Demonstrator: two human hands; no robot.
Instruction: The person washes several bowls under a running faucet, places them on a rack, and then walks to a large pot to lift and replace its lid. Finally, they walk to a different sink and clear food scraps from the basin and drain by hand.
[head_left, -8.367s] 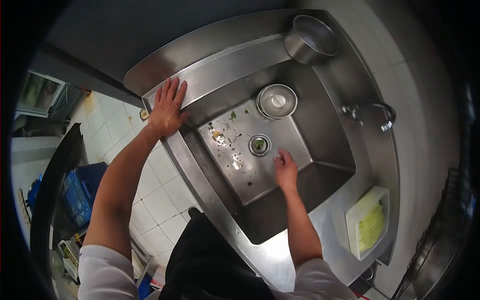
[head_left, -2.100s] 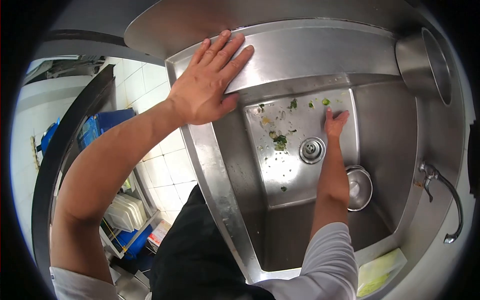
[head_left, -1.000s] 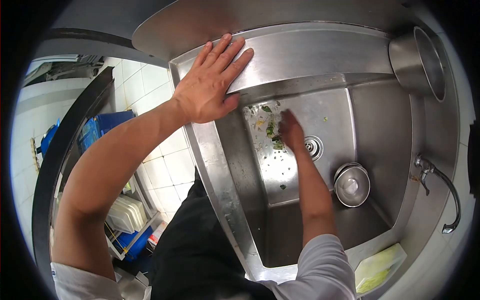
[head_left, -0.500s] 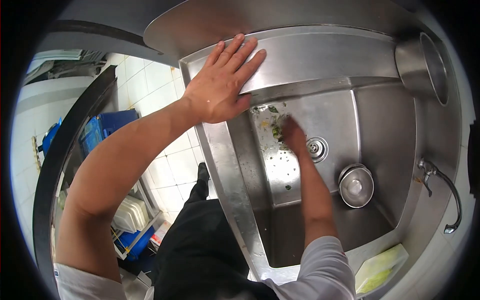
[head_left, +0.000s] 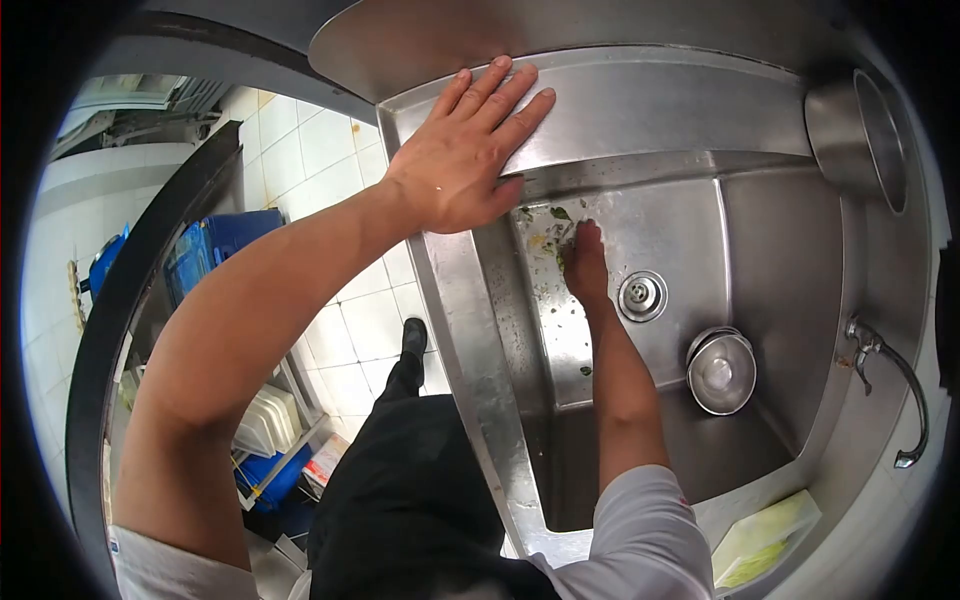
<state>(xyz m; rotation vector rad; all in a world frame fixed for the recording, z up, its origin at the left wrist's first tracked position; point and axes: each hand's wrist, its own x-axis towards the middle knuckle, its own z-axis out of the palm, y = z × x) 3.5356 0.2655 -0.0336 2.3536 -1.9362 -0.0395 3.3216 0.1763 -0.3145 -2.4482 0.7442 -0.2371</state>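
My left hand (head_left: pixel 465 160) lies flat with its fingers spread on the steel rim (head_left: pixel 620 110) at the sink's corner. Down in the sink (head_left: pixel 670 225), my right hand (head_left: pixel 586 265) is at the basin floor beside scattered green scraps (head_left: pixel 561 213). Its fingers are close together and seen from the back, so whatever is under them is hidden. The round drain (head_left: pixel 642 296) lies just right of that hand. Small metal bowls (head_left: pixel 722 373), one in another, sit farther right in the basin.
A large metal pot (head_left: pixel 855 140) stands at the upper right corner. The faucet (head_left: pixel 885 360) is on the right edge. A white tray with pale green leaves (head_left: pixel 765 540) is at the lower right. Blue bins (head_left: pixel 225 240) and plastic containers (head_left: pixel 268 425) are at the left.
My right hand has moved slightly up along the basin floor and shows less blur. The whole view has shifted a little. My left hand keeps its place on the rim.
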